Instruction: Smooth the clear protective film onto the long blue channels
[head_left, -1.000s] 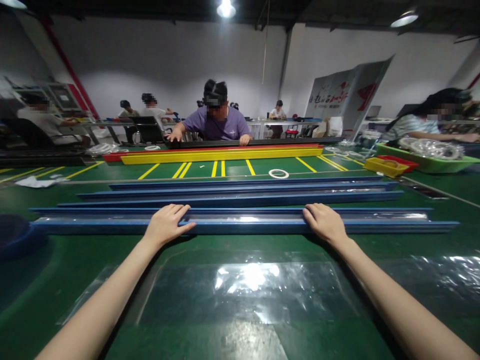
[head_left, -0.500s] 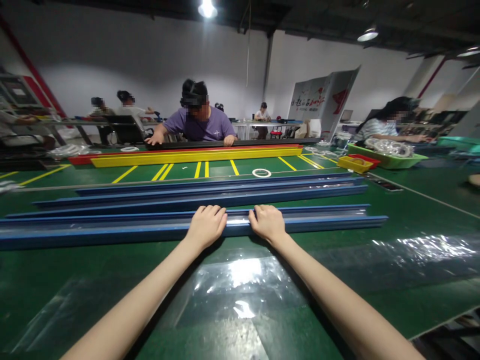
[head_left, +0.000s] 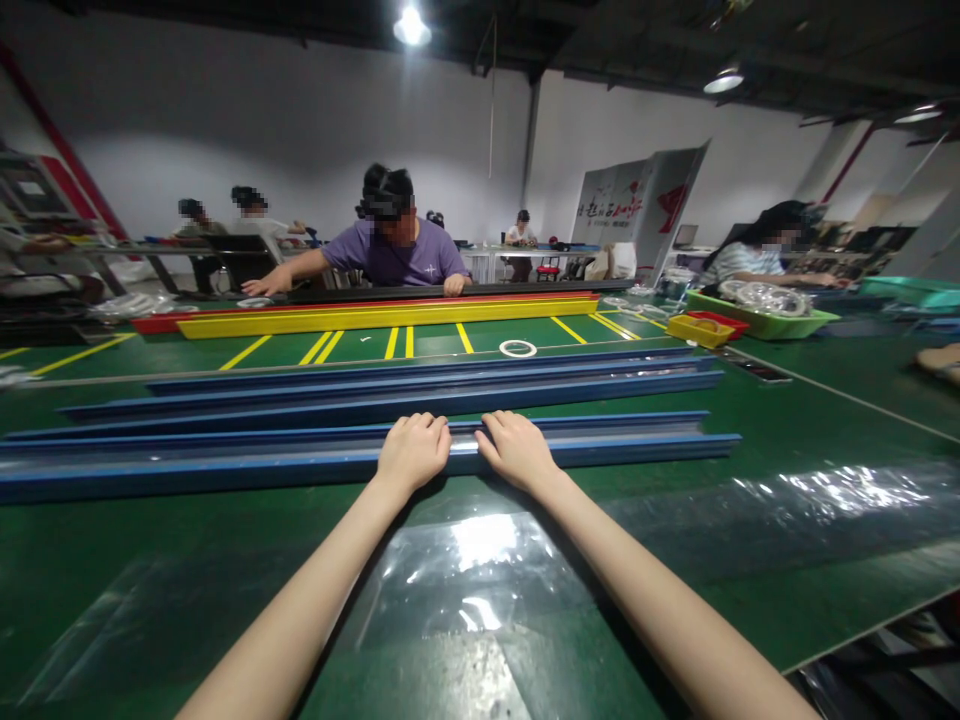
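Observation:
A long blue U-shaped channel (head_left: 637, 449) lies across the green table in front of me, its trough facing up and its left end out of view. My left hand (head_left: 415, 452) is closed over it, fingers curled on the far edge. Close by on the right, my right hand (head_left: 517, 449) grips the same channel, thumb toward the left hand. A short stretch of the trough shows between them. Just beyond lie more blue channels (head_left: 247, 410), side by side. Clear plastic film (head_left: 457, 570) is spread flat under my forearms.
Across the table, a person in purple (head_left: 427, 255) works behind a yellow channel (head_left: 390, 317), with red and black ones alongside. A white ring (head_left: 518, 348) lies mid-table. At right are a yellow tray (head_left: 699, 330), a green basin (head_left: 780, 318) and a phone (head_left: 757, 367).
The gripped channel has slid left, its right end now nearer my hands. My right hand has moved slightly left, toward the left hand. The person opposite has reached an arm outward to the left.

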